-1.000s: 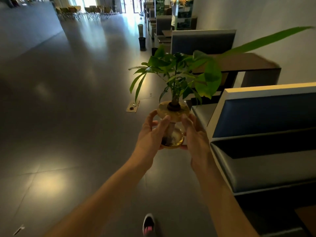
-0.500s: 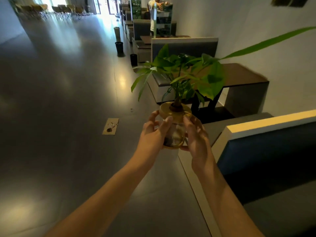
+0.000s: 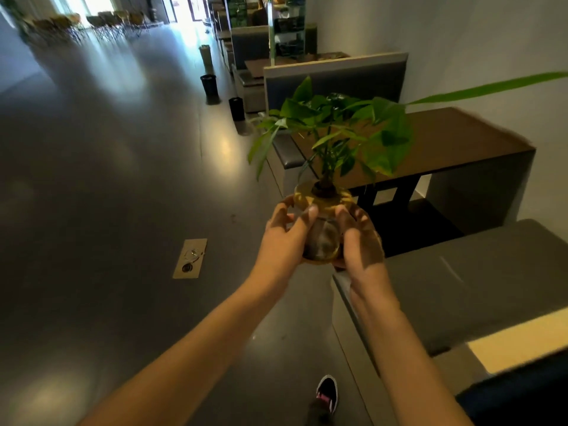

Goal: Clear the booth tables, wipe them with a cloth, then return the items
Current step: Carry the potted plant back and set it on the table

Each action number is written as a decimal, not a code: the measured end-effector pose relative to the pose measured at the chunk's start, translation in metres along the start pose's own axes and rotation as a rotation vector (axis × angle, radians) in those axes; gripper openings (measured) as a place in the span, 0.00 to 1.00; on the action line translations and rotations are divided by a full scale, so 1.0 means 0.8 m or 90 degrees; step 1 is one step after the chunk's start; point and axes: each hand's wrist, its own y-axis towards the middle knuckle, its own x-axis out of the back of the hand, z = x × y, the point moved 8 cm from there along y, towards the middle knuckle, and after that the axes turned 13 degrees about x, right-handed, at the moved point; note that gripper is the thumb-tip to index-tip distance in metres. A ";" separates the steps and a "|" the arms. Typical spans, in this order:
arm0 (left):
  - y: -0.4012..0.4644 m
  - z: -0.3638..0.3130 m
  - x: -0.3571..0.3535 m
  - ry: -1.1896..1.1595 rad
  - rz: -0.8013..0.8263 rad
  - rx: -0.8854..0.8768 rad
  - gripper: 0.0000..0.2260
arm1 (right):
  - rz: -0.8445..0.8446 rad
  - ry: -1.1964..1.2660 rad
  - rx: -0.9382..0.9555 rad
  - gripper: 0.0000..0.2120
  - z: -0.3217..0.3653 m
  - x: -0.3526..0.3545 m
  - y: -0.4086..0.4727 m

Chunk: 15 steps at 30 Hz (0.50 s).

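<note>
Walking on past the booth back, both hands, left (image 3: 284, 241) and right (image 3: 358, 241), kept their fingers wrapped round the plant (image 3: 322, 238), carried in the air, and the bare tabletop (image 3: 445, 142) came close, so probably returning it.

Dark glossy floor (image 3: 116, 186) runs the length of the room, and a brown booth table (image 3: 461, 142) stands at its right edge, top bare where it shows (leaves hide part of it). On the floor left of that table, a floor socket plate (image 3: 190, 258); beyond it, two black bins (image 3: 236, 108) and a paler one. Below the table, one dark shoe (image 3: 327, 392) on the floor.
</note>
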 end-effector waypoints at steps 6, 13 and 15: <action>0.189 -0.059 -0.037 0.018 -0.031 -0.011 0.12 | 0.018 -0.038 -0.008 0.11 -0.023 -0.009 0.204; 0.370 -0.093 -0.053 0.020 -0.076 0.014 0.22 | -0.006 -0.028 -0.077 0.03 -0.078 -0.027 0.383; 0.415 -0.101 -0.056 0.025 -0.072 0.016 0.26 | -0.018 -0.029 -0.100 0.04 -0.095 -0.033 0.425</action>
